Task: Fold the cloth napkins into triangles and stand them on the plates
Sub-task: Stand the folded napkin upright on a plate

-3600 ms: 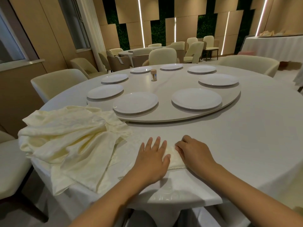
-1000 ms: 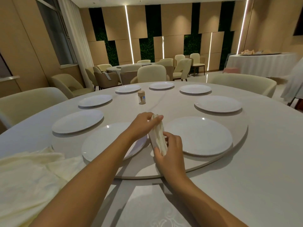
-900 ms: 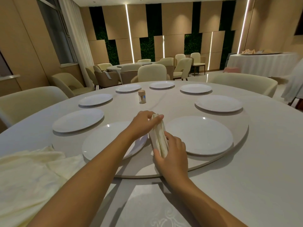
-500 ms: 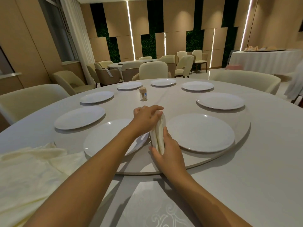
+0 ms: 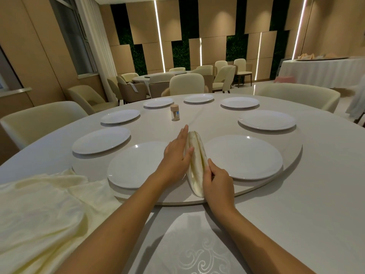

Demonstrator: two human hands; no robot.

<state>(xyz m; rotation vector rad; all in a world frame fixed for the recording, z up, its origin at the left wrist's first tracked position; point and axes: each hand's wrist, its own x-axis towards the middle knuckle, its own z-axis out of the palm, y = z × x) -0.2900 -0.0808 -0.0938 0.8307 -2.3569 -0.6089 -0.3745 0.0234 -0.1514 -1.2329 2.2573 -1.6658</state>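
Lying nearest, at the left edge of the round desk [image 5: 316, 194]: a heap of unfolded cream cloth napkins [image 5: 39, 210]. Beside it, at the near rim, a white patterned cloth [image 5: 197, 252] with a scroll motif.

Next, on the raised turntable [image 5: 292, 155]: a folded cream napkin [image 5: 196, 161], narrow and tapering, held up between the two nearest plates, its lower end at the turntable's near edge.
- Left hand [image 5: 177, 155]: fingers straight, laid flat along the napkin's left side, thumb against the cloth; grip open, pressing.
- Right hand [image 5: 217, 181]: fingers curled round the napkin's lower right edge; grip closed on the napkin.
- Near left plate [image 5: 134, 165], white, just left of the napkin.
- Near right plate [image 5: 245, 157], white, just right of the napkin.

Farther round the turntable: six more white plates, bare. Near the middle, a small cylindrical toothpick holder [image 5: 175, 112], upright.

Beyond the desk: cream upholstered chairs [image 5: 186, 84]; another round table with chairs; at far right a table with white skirting [image 5: 320, 70].
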